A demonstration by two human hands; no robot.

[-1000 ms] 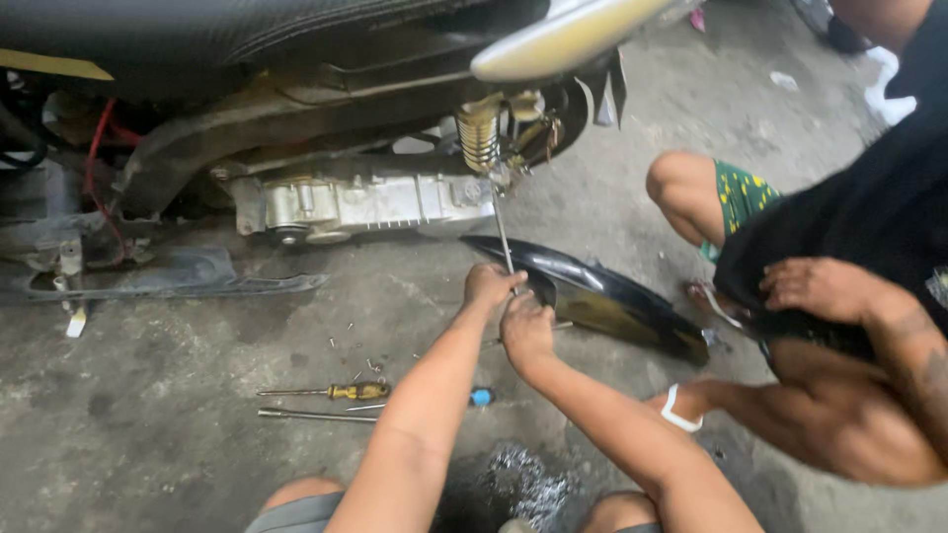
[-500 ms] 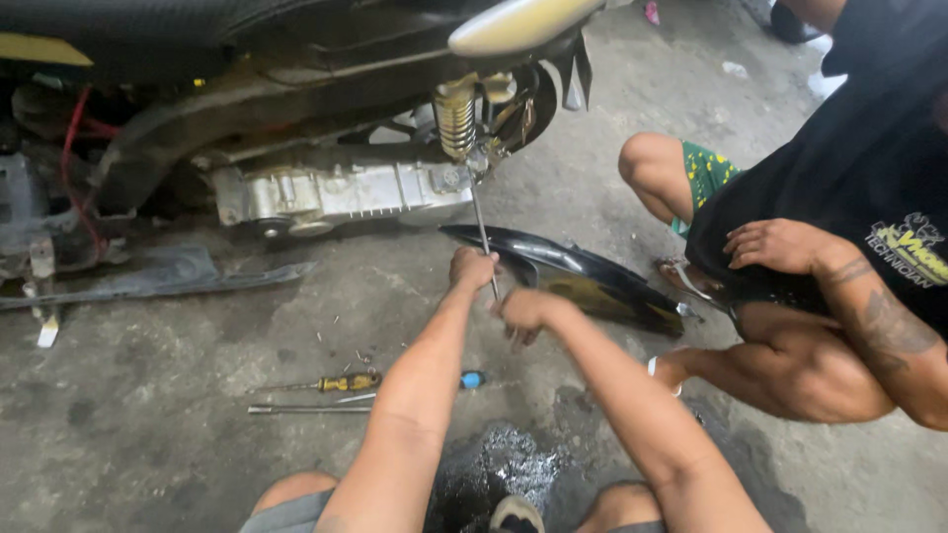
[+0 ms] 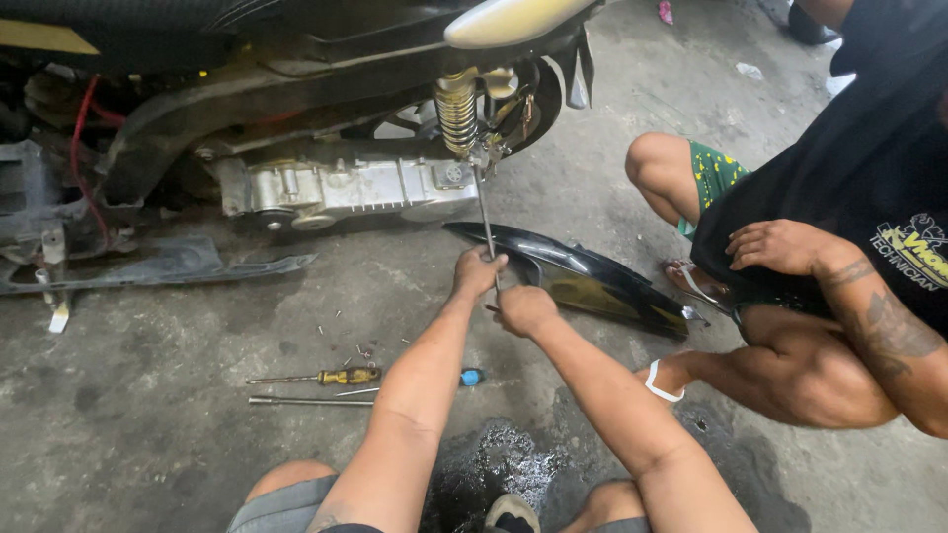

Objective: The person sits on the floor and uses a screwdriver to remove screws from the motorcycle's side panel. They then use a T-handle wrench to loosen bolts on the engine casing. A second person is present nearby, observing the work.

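both hands, the left hand (image 3: 478,272) above the right hand (image 3: 523,308), have their fingers closed around the long metal tool (image 3: 485,219), whose tip above the fingers meets the shock absorber (image 3: 457,111) bolt, so it is better to keep the shaft straight and turn steadily.

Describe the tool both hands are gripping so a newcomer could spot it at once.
Start at the motorbike's coiled rear shock spring. From its lower end a thin, long metal rod tool slants down to the left hand and right hand. Unlike the yellow-handled screwdriver lying on the concrete, it stands nearly upright.
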